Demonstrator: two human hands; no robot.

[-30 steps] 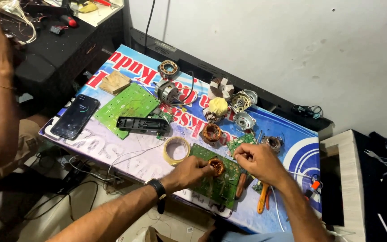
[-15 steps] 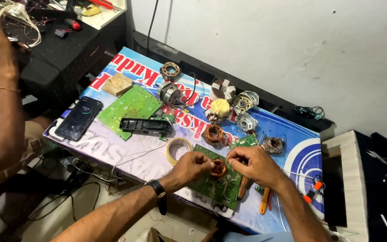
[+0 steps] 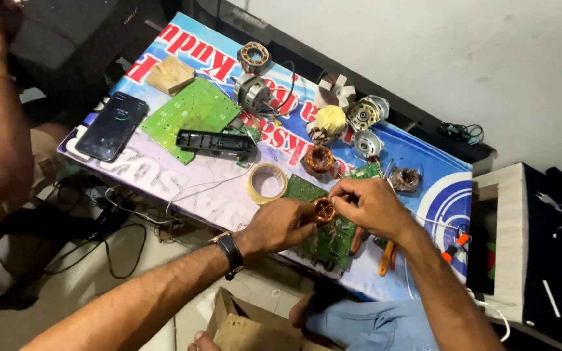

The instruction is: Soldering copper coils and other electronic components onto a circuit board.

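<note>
Head view, left to right: left hand [image 3: 280, 224] steadies a small copper coil [image 3: 324, 209] over the green circuit board [image 3: 325, 240]; right hand [image 3: 372, 207] pinches at its top edge. Winding work seems mid-step; next calls for fine fingertip control, I'd judge.

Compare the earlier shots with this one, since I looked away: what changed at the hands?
The right hand came in from the right to meet the left hand; both now pinch the copper coil over the green circuit board. The tape roll, phone and motor parts stayed put.
</note>
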